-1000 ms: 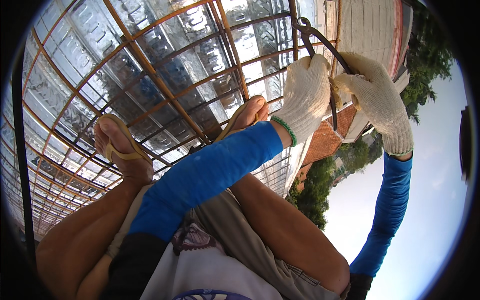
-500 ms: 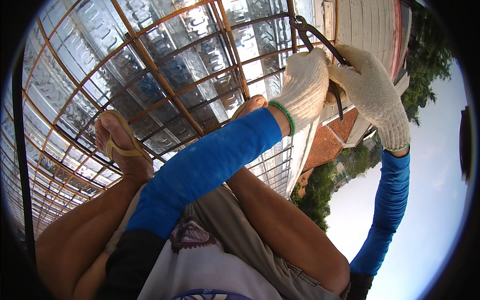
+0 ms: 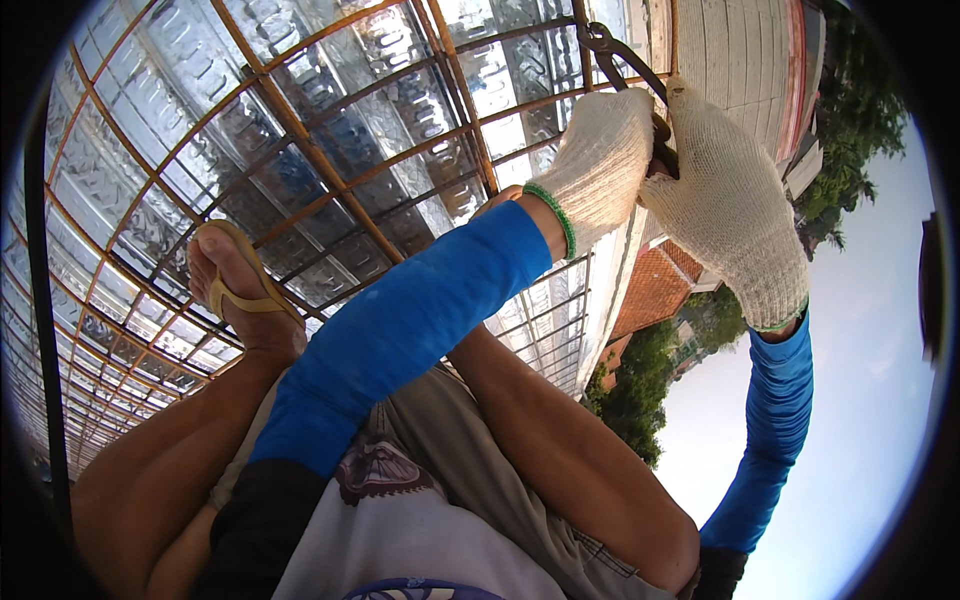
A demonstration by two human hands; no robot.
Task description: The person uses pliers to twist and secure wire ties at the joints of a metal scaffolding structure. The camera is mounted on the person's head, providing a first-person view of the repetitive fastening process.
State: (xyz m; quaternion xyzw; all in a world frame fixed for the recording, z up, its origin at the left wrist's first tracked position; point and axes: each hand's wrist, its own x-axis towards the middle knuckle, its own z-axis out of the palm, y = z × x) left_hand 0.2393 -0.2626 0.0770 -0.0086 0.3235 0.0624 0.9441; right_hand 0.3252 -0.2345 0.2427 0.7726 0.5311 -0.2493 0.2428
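Dark metal pincers have their jaws by a crossing of the rusty bar mesh, at the upper right. My left hand, in a white knitted glove with a green cuff, is closed around one handle. On the other handle my right hand, gloved alike, is closed too. The gloves come close together, and they hide the fingers and the lower parts of the handles. Whether the jaws grip a wire cannot be made out.
Shiny corrugated metal sheeting lies under the mesh. My sandalled foot stands on the bars at left; the other is mostly behind my left arm. A pale slatted surface borders the mesh at right, with tiled roofs and trees below.
The pincers' handles have come closer together. Both hands have shifted slightly left, and the right glove has turned, hiding the handle end that showed below it.
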